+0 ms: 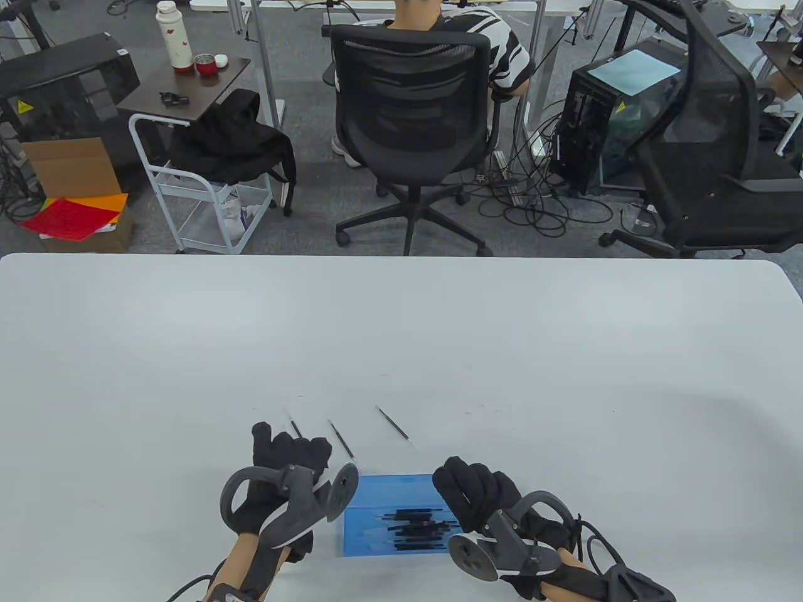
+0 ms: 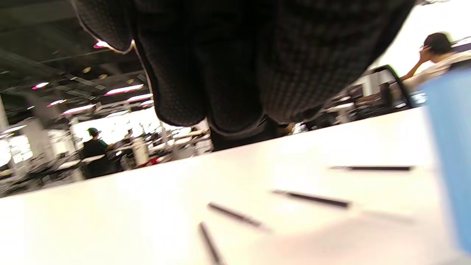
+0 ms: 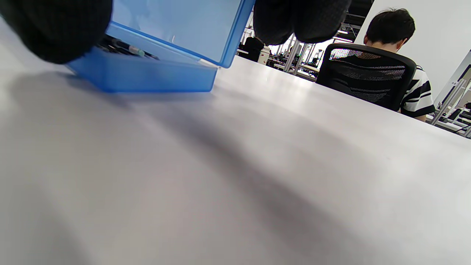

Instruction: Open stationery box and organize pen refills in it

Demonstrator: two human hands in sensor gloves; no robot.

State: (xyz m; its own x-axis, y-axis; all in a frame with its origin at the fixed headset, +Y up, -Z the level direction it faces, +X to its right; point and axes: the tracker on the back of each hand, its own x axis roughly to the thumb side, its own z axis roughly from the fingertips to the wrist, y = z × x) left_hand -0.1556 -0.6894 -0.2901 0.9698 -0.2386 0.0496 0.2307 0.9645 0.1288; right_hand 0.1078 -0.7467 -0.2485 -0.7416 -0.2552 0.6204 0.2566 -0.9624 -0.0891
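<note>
Your right hand (image 1: 477, 495) grips the translucent blue plastic box's (image 1: 376, 520) raised lid at lower centre; your left hand (image 1: 292, 461), grip state unclear, should next collect the thin black refills (image 1: 342, 439) off the white surface (image 1: 439, 338).

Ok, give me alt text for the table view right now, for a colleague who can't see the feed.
A blue stationery box sits near the front edge of a white table, black pen refills inside, between two gloved hands: the left hand beside it, the right hand at its right end. Three loose refills lie just beyond the box.
</note>
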